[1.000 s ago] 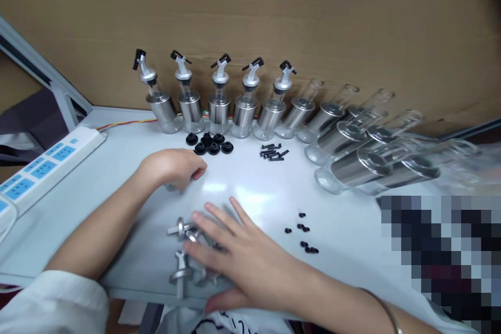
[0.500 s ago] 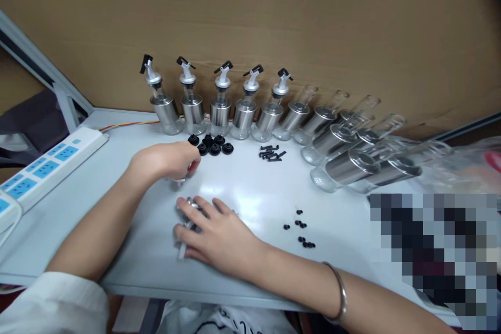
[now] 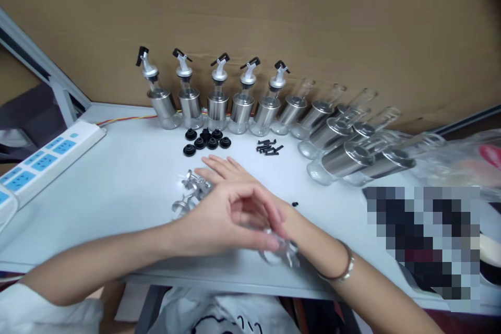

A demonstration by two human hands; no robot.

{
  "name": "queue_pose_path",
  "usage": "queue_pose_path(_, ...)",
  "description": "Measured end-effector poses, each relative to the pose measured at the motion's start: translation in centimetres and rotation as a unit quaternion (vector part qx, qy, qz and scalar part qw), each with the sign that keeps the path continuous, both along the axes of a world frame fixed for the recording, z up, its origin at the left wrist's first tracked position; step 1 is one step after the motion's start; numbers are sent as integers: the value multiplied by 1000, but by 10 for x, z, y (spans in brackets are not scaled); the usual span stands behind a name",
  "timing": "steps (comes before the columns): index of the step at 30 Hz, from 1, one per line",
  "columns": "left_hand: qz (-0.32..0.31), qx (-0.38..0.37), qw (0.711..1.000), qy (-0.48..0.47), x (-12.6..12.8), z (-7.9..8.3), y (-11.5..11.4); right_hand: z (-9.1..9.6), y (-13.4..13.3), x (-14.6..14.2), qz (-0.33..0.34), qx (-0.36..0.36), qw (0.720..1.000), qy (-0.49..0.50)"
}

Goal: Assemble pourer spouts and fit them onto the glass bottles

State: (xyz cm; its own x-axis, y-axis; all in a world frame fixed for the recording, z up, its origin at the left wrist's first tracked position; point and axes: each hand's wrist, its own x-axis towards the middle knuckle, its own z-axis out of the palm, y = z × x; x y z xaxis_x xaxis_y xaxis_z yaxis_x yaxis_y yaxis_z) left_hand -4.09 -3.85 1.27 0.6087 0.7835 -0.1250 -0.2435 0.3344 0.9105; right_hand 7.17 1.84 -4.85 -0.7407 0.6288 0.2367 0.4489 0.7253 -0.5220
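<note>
Nearest us, below the front edge of the bench, we see pale clothing with a dark printed design. Just over that edge, the left hand crosses above the right forearm; its thumb and fingers are closed on a silver spout, blurred in outline, which projects toward our right. A metal bracelet encircles the right arm. Slightly farther in, the right hand lies palm down with its fingers extended and grasping nothing that we can see; the left hand partly hides it. Just beside its fingers, to our left, rests a loose cluster of silver spouts; whether the fingertips touch them we cannot tell. Past the right forearm we note a small black piece.

At mid-depth, a power strip lies along the left side. Seven black stoppers are grouped near the centre, and a scatter of black levers lies to their right. Behind these stand five fitted bottles, each bearing a silver spout with a black lever. Several open-necked bottles continue the row to our right, near a clear plastic bag. Cardboard forms the backdrop.
</note>
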Motion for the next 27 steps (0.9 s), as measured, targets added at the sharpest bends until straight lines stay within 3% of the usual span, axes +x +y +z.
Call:
queue_pose_path(3,-135,-160,976,-53,7,-46,-17,2,0,14,45,25,997,-50)
queue_pose_path(5,-176,-207,961,-48,7,-69,-25,5,-5,11,91,61,990,-85)
queue_pose_path(8,-273,-242,931,-31,8,-86,-29,6,-13,-5,134,99,980,-111)
queue_pose_path(10,-297,-245,922,-32,7,-89,-29,4,-13,-18,141,116,976,-119)
queue_pose_path(16,-264,-201,942,-45,-2,-84,-15,-4,4,-37,162,137,968,-133)
queue_pose_path(21,-229,-175,957,-31,-9,-81,-1,1,20,-37,173,83,977,-89)
queue_pose_path(23,-184,-192,964,-31,-8,-80,1,11,24,-27,156,50,985,-46)
queue_pose_path(27,-58,-218,974,-21,0,-74,-1,39,26,17,44,11,997,58)
